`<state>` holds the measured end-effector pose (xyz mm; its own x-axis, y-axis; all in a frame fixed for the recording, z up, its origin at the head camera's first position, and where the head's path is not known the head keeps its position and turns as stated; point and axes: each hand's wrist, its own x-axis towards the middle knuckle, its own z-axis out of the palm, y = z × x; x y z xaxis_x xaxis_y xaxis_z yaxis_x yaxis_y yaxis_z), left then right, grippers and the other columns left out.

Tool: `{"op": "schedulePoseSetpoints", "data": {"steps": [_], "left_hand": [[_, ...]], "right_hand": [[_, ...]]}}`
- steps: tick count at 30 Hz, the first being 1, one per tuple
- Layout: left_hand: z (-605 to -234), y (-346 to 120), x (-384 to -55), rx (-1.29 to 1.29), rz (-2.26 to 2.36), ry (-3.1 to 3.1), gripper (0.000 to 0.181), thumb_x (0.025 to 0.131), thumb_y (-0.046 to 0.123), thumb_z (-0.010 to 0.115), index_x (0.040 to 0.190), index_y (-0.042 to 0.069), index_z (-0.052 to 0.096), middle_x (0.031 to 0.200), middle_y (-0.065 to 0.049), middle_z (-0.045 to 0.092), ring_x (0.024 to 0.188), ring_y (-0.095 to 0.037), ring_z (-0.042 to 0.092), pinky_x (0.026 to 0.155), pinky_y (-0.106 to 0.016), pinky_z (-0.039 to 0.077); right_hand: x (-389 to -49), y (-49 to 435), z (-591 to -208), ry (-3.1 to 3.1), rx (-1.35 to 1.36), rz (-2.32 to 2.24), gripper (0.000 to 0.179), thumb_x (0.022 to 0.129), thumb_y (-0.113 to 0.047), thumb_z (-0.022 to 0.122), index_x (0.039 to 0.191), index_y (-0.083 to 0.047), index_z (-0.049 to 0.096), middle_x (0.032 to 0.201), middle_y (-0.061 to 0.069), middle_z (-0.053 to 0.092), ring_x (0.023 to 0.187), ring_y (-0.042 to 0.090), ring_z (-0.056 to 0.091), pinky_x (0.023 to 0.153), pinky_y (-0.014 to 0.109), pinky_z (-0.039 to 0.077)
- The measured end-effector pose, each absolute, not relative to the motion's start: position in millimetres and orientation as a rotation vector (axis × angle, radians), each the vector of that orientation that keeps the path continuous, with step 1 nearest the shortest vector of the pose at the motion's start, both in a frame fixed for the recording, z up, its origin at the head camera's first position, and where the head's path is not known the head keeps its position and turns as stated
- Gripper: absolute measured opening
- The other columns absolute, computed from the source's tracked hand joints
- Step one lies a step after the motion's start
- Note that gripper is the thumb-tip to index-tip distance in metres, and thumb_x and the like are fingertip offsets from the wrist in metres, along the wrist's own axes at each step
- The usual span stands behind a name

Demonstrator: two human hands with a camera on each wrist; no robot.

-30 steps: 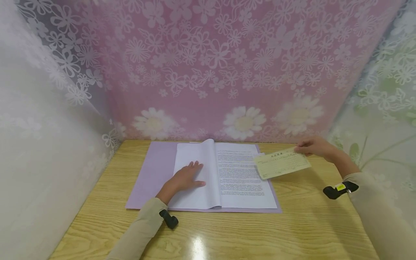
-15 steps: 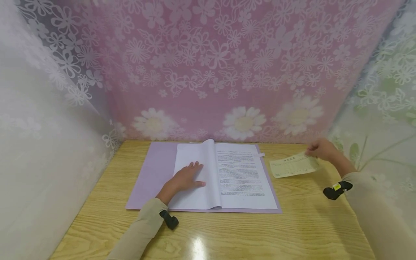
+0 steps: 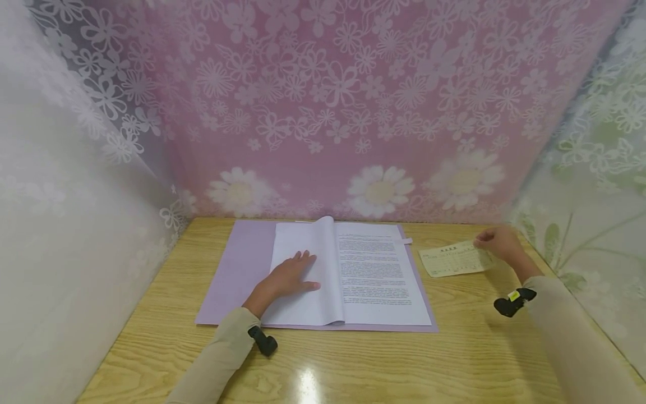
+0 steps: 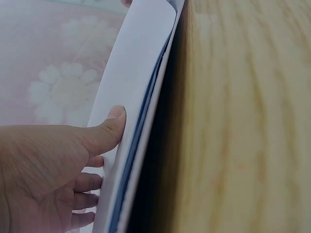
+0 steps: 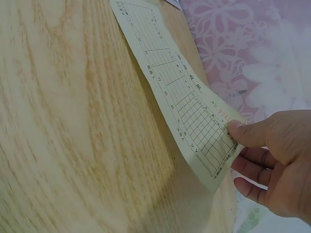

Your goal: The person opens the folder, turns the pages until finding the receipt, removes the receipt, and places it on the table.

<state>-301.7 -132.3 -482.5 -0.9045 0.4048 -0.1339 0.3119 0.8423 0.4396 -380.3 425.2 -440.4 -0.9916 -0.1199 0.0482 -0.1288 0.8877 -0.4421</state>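
Note:
A lilac folder (image 3: 247, 252) lies spread on the table, with a stack of printed sheets (image 3: 373, 275) inside it. My left hand (image 3: 290, 275) rests with spread fingers on the turned-over white pages (image 3: 298, 311), whose fold bulges up along the middle. In the left wrist view its thumb (image 4: 109, 128) lies on the white paper. Right of the folder, my right hand (image 3: 502, 246) pinches the far right corner of a pale yellow receipt slip (image 3: 451, 259) between thumb and fingers. The right wrist view shows the printed grid of the slip (image 5: 180, 102), close over the wood.
A small pale tab (image 3: 405, 241) sticks out from the folder's right edge. The wooden table (image 3: 378, 365) is bordered by a pink flowered curtain (image 3: 313, 168) at the back and pale hangings at both sides. Each wrist carries a black camera (image 3: 513, 303).
My right hand has drawn the slip rightward off the printed sheets and lowered it toward the table beside the folder. The left hand has stayed in place.

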Motion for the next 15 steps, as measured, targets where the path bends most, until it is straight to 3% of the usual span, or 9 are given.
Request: {"op": "schedulePoseSetpoints", "data": {"steps": [9,15], "left_hand": [[-478.7,-132.6,-298.9,0.553,0.630,2.796,0.082,0.096,0.051,0.066,0.160,0.012,0.034,0.169,-0.015,0.024,0.157,-0.038,0.021,0.125,-0.056,0.026],[-479.1,-132.6,-300.2,0.547,0.637,2.805,0.082,0.095,0.051,0.067,0.160,0.013,0.035,0.168,-0.015,0.025,0.157,-0.038,0.021,0.125,-0.056,0.026]], "right_hand": [[-379.9,426.0,-445.2,-3.081,0.196,0.713,0.032,0.099,-0.015,0.065,0.109,0.015,0.067,0.104,0.035,0.068,0.092,0.048,0.065,0.071,0.052,0.056],[-377.8,425.4,-447.3,-3.120,0.180,0.702,0.033,0.099,-0.015,0.066,0.112,0.016,0.066,0.106,0.035,0.068,0.092,0.049,0.065,0.072,0.053,0.056]]}}
